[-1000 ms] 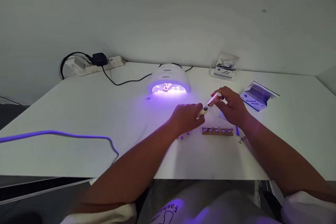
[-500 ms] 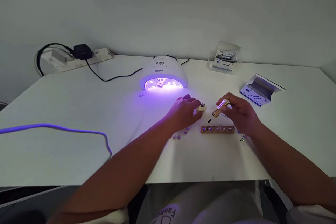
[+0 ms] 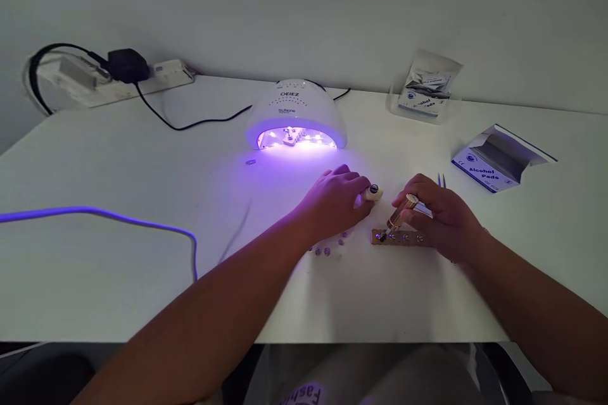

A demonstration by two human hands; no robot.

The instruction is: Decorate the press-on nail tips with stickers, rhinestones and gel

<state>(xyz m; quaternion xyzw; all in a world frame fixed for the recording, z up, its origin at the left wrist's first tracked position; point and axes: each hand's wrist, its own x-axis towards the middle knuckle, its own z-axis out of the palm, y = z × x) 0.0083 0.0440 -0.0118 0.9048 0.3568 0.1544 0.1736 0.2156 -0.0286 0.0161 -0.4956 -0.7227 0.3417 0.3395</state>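
In the head view my left hand is closed around a small white nail polish bottle, its dark open neck facing up. My right hand grips a gold-ribbed polish brush cap, tilted with its brush pointing down and left. The dark brush tip meets the left end of a brown strip that bears a row of shiny gems. My right fingers hide the strip's right end. Several loose gems lie on the table left of the strip.
A white nail lamp glows purple at the back, with a small piece inside. An opened alcohol pads box stands right, a clear tray of sachets behind it. Tweezer tips show beyond my right hand. A power strip and cable lie left.
My right hand has lowered the brush from above the strip onto its left end. My left hand still holds the bottle. The view has shifted slightly.
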